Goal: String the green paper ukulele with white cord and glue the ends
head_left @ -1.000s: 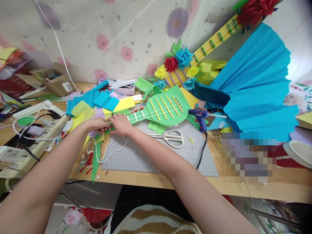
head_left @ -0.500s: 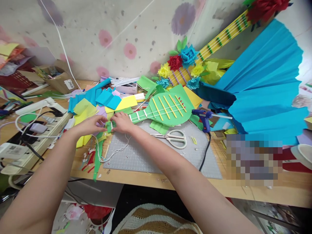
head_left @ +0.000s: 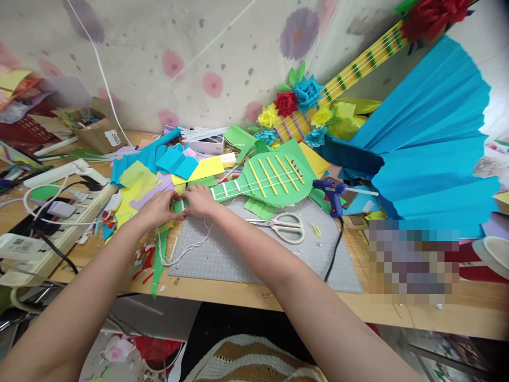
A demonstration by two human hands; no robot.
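A green paper guitar with yellow strips and white strings lies across the grey cutting mat, its narrow neck pointing left. My left hand and my right hand meet at the end of that neck, fingers pinched closed on it. A loose white string trails from under my hands onto the mat. White-handled scissors lie on the mat to the right of my right hand.
A blue glue gun with a black cord rests at the mat's far right. Colored paper sheets pile behind my hands. A power strip with cables sits left. A big blue pleated fan and a yellow flowered guitar stand at the back right.
My two hands have drawn closer together at the end of the guitar neck. The view has shifted slightly; the guitar stays on the mat.
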